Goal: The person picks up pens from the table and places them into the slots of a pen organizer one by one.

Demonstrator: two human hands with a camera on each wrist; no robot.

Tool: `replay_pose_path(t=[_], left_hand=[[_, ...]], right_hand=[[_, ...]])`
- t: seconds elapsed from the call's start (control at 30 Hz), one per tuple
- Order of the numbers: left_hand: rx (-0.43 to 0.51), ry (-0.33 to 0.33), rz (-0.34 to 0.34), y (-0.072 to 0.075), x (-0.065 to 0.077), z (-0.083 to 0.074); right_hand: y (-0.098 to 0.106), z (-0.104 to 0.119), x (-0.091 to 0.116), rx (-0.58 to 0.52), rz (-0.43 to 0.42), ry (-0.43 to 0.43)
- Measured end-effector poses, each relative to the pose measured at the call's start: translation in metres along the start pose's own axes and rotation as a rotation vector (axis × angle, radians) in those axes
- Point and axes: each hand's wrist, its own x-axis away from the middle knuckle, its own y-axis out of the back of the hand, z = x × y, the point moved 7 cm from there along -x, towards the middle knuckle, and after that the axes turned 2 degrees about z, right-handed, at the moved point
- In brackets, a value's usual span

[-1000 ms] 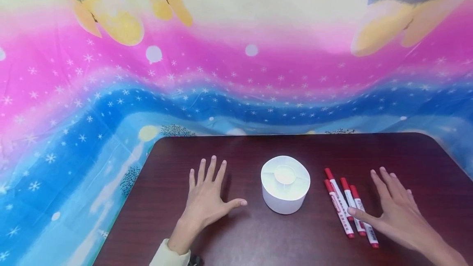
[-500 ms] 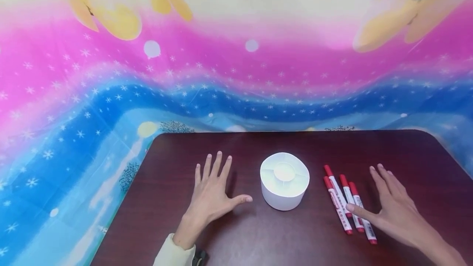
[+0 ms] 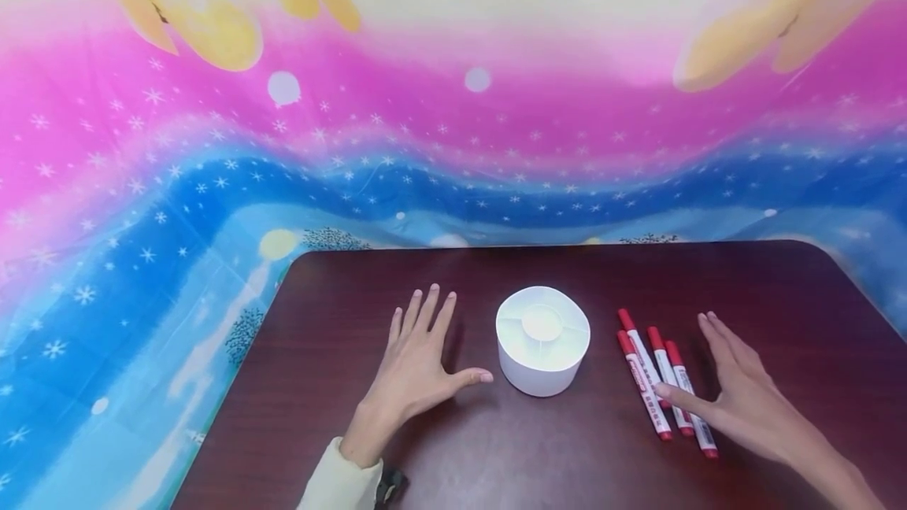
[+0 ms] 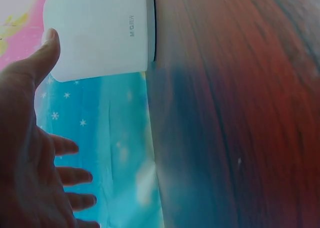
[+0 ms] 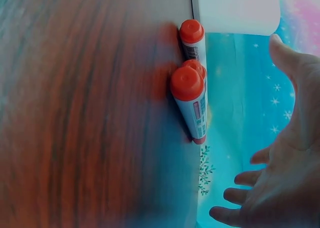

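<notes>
Four red-capped markers (image 3: 669, 376) lie on the dark reddish-brown table (image 3: 538, 455), to the person's right of a white round holder (image 3: 542, 345). Barrels white, lower ends red; all slant roughly the same way, close together, caps toward the table's far edge.

Holder: upright, top uncovered, with a round central compartment and thin dividers running out to the outer wall. Small grey lettering on its side in the left wrist view; too faint to read with certainty.

Left hand (image 3: 414, 372): fingers straight and spread, thumb out toward the holder. Head view shows a narrow gap between thumb tip and holder wall; nothing held. Pale sleeve (image 3: 343, 474) at the wrist, with a dark object (image 3: 390, 486) beside it, too partly hidden to identify.

Right hand (image 3: 751, 404): fingers extended, thumb held well away from them, nothing held. From the head view the thumb crosses in front of the markers; the right wrist view shows hand and markers apart.

Holder sits between the two hands, nearer the left. Markers lie between holder and right hand.

Background: printed cloth (image 3: 453, 124), pink above blue, with white snowflakes, behind the table and along its left side.
</notes>
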Motion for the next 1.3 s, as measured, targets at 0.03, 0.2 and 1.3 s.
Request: replay_pose_path(t=[0.03, 0.2, 1.3], left_hand=[[0.005, -0.013, 0.000, 0.000, -0.001, -0.002], [0.033, -0.062, 0.022, -0.005, -0.006, -0.009], [0.137, -0.154, 0.066, -0.013, -0.016, -0.023]], right_hand=[[0.000, 0.000, 0.000, -0.009, 0.002, 0.005], [-0.002, 0.000, 0.000, -0.022, 0.007, 0.017], [0.002, -0.014, 0.003, -0.055, -0.001, -0.017]])
